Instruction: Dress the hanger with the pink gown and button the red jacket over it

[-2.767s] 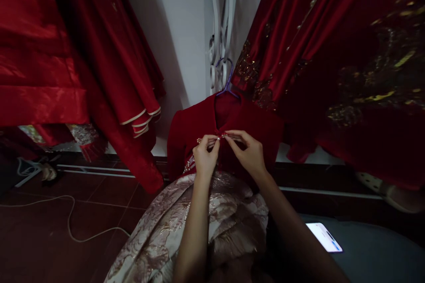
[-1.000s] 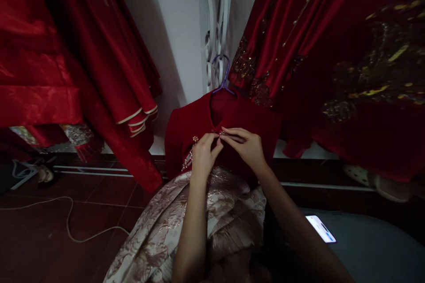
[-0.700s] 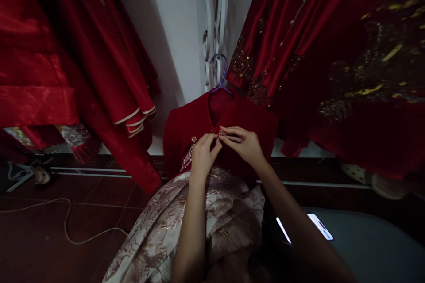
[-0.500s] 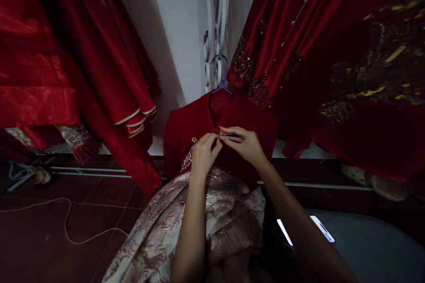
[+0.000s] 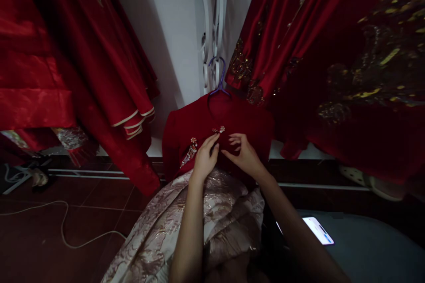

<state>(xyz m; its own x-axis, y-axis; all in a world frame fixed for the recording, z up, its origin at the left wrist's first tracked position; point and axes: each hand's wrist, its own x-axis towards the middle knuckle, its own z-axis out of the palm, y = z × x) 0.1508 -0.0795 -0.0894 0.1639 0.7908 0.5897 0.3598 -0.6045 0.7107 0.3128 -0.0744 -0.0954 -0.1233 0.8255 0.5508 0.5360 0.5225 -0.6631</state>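
A dark red jacket (image 5: pixel 245 117) hangs on a purple hanger (image 5: pixel 221 80) in front of me. At its neckline sits a small jewelled clasp (image 5: pixel 219 130). A beaded brooch with dangling strands (image 5: pixel 190 152) is on the chest at the left. My left hand (image 5: pixel 206 155) rests just below the clasp, fingers stretched out and fingertips close to it. To the right, my right hand (image 5: pixel 244 152) hovers over the jacket front, thumb and fingers apart with nothing between them. Below both hands spreads a shiny pale pink and silver brocade skirt (image 5: pixel 222 212).
Red garments (image 5: pixel 122 75) hang at the left, and sequined red ones (image 5: pixel 381 62) at the right. A lit phone (image 5: pixel 318 231) lies on a grey-green surface (image 5: pixel 372 247). White metal scrollwork (image 5: pixel 217 17) stands behind the hanger. A pale cable (image 5: pixel 64 225) crosses the tiled floor.
My right hand has let go of the clasp and moved to the right, its fingers parting. My left hand has loosened its pinch and slid slightly down. The clasp now shows uncovered.
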